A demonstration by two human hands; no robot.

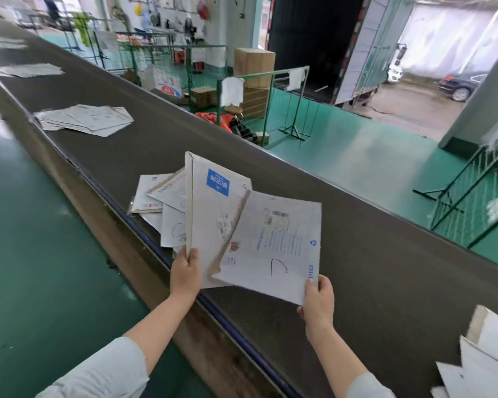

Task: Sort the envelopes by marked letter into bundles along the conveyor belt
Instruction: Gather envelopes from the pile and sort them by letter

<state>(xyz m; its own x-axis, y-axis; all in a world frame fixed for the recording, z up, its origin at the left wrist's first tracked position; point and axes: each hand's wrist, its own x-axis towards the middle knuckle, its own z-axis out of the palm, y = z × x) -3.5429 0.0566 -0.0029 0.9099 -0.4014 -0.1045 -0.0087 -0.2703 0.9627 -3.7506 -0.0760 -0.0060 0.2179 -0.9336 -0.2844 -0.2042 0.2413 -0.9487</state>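
A dark conveyor belt crosses your view from far left to near right. Towards its far left end lies a flat bundle of pale envelopes. Nearer to you, close to the belt's near edge, lies a fanned bundle. Further along, a loose pile overlaps that near edge, just beyond your left hand. That hand is clamped on the bottom edge of an upright stack of unsorted envelopes, thumb in front, held above the belt's near edge. The front envelope carries a blue label. To the right, your right hand pinches the lower corner of a single envelope, which is fanned out from the stack with its left edge overlapping it. A handwritten mark shows near its bottom, an open curve like a C or D, though which letter cannot be told. At the near right, a white bundle rests on the belt. You appear to be reading one envelope's mark and choosing its bundle. The next move calls for drawing that envelope clear of the stack and laying it on the bundle bearing the same letter, with a firm left-hand grip so the stack does not splay. The bundles' own marks are not legible, so the matching bundle cannot be named.
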